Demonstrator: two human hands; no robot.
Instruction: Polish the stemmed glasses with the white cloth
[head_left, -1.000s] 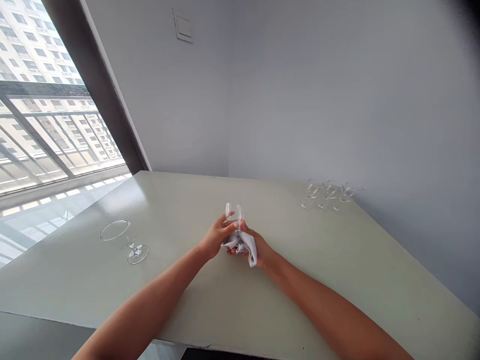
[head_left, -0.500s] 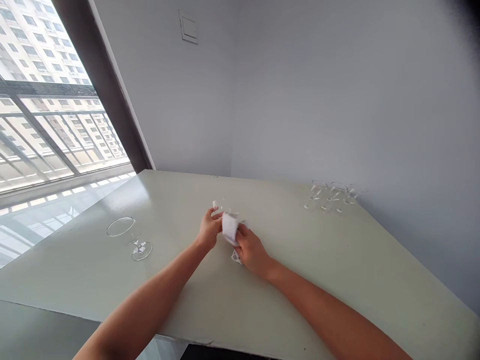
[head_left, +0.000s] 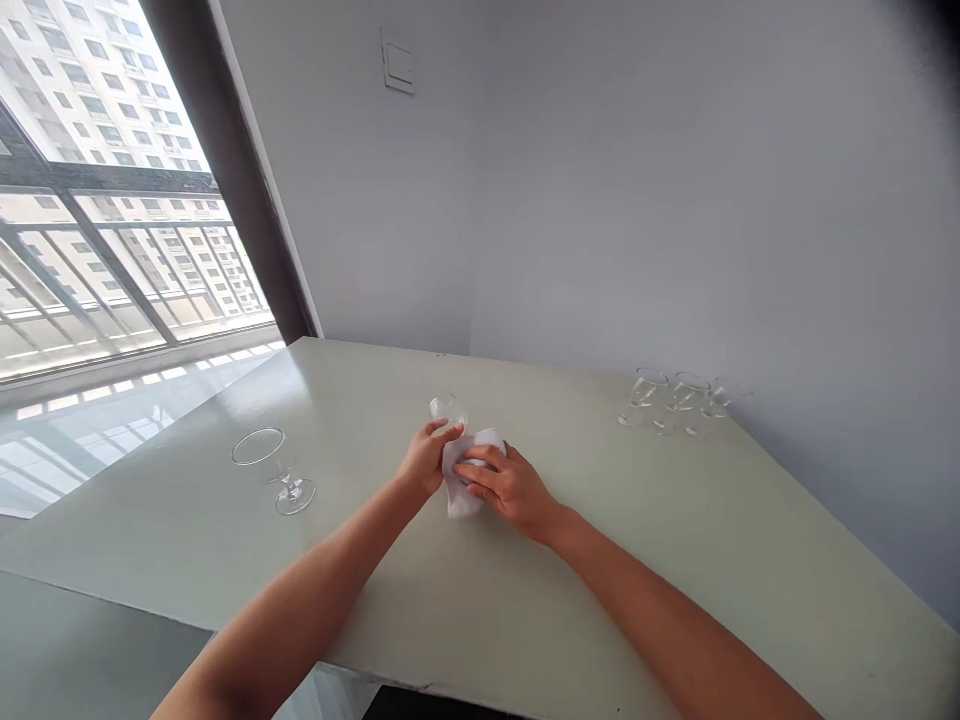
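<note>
Glass (head_left: 448,407) | clasped by left hand (head_left: 427,458), jutting beyond it | right hand (head_left: 517,492) gripping cloth (head_left: 460,500) close beside

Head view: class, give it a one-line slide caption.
Left hand holds a glass, right hand a cloth; four more glasses stand on the table.

Two plain walls of a pale grey-blue colour, the left wall (head_left: 352,220) and the right wall (head_left: 697,190), meet in a corner behind the bench (head_left: 637,600). The bench has a smooth, light greenish top, which shines a little near its far left corner. On the left wall there is a square switch plate (head_left: 398,66). Farther left, beside a dark frame (head_left: 232,170), a large window (head_left: 45,130) shows a railing (head_left: 142,226) and a tall building (head_left: 127,95) with many windows. Daylight enters there and makes bright patches on the glossy floor (head_left: 82,440).
</note>
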